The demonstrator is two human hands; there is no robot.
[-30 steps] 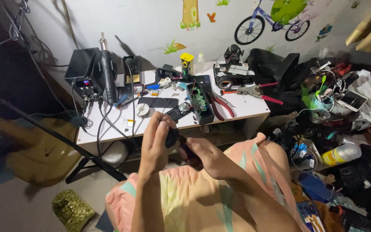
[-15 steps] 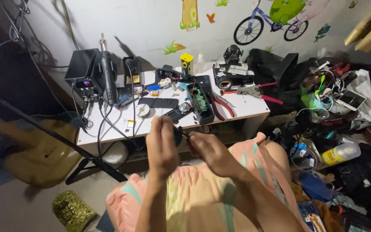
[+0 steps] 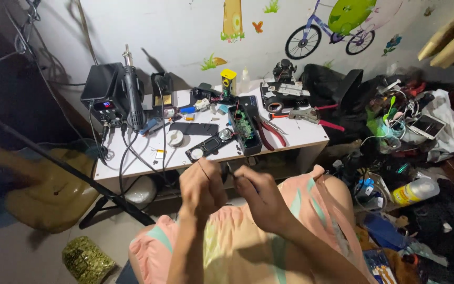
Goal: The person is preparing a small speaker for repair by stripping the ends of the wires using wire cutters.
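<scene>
My left hand (image 3: 202,188) and my right hand (image 3: 256,195) are raised close together over my lap, just in front of the white table's (image 3: 132,163) near edge. Between their fingertips sits a small dark part (image 3: 225,171), mostly hidden by the fingers. A thin dark wire (image 3: 204,169) loops over my left hand's fingers. Beyond the hands, a black speaker panel (image 3: 208,147) with two round drivers lies on the table. An opened black case with a green circuit board (image 3: 244,124) lies next to it.
A black soldering station (image 3: 102,93) with a hot-air handle (image 3: 132,94) stands at the table's left. Red-handled pliers (image 3: 270,132) lie right of the open case. A heap of cables and clutter (image 3: 405,121) fills the right; a white bottle (image 3: 416,190) lies on the floor.
Both hands have risen slightly and closed in on the small dark part. The larger dark object seen between them a second ago is no longer visible.
</scene>
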